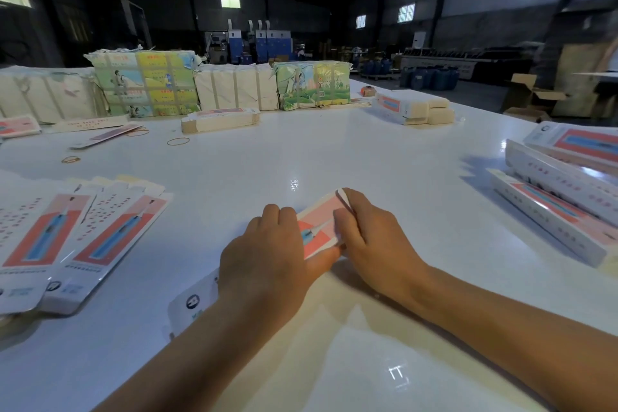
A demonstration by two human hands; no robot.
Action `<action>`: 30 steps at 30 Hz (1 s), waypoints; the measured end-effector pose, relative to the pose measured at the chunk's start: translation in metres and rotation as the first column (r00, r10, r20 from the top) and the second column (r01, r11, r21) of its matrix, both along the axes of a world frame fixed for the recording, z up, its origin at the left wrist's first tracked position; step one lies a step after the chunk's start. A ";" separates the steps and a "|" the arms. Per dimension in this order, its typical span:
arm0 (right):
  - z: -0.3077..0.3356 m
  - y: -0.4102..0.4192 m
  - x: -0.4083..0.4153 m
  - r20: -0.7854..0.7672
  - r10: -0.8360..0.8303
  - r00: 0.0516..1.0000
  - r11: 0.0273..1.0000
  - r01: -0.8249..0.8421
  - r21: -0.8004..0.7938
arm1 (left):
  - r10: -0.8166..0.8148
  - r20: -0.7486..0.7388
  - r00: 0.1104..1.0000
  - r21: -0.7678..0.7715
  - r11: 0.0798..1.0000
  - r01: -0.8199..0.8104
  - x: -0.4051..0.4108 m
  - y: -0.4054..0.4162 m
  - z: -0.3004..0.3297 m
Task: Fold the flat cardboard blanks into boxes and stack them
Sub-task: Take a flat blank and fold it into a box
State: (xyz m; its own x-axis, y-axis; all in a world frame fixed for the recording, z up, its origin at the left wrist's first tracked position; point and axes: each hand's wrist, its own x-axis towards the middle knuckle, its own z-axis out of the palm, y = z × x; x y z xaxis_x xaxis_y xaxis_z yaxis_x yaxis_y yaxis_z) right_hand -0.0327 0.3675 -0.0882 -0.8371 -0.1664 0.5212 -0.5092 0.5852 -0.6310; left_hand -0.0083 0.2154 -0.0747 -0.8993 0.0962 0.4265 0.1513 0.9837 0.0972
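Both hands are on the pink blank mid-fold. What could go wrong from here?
1. The left hand covers most of the pink-and-white printed cardboard blank, so a crooked crease could go unnoticed.
2. The right hand pinches only the far end flap; pulling hard might tear or bend it.
3. The glossy white table looks slick, so the blank may slide while being pressed.

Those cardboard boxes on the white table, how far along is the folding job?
Some are done: folded boxes lie piled at the right edge. One is in hand: the left hand and right hand both grip a pink blank in the middle of the table. Plenty remains: flat blanks fan out at the left, and wrapped bundles sit unopened at the far side.
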 end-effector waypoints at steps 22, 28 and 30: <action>0.011 0.004 -0.010 0.232 0.235 0.944 0.762 -0.031 -0.647 | -0.134 -0.224 0.965 -0.027 0.991 0.131 0.007 -0.005 0.006; 0.008 0.003 -0.004 0.126 0.187 0.974 0.838 -0.091 -0.537 | -0.070 -0.149 0.986 -0.062 0.996 0.061 0.006 -0.005 0.006; 0.007 0.001 -0.002 0.096 0.145 0.985 0.891 -0.087 -0.445 | -0.075 -0.149 0.986 -0.080 0.995 0.064 0.004 -0.005 0.005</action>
State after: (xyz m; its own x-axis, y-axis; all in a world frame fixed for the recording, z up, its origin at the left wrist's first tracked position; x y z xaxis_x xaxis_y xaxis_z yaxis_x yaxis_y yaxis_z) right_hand -0.0345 0.3687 -0.0810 -0.8880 -0.0450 0.4577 -0.4581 0.1763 -0.8713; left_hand -0.0040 0.2106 -0.0701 -0.8149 0.1929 0.5466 0.2268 0.9739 -0.0057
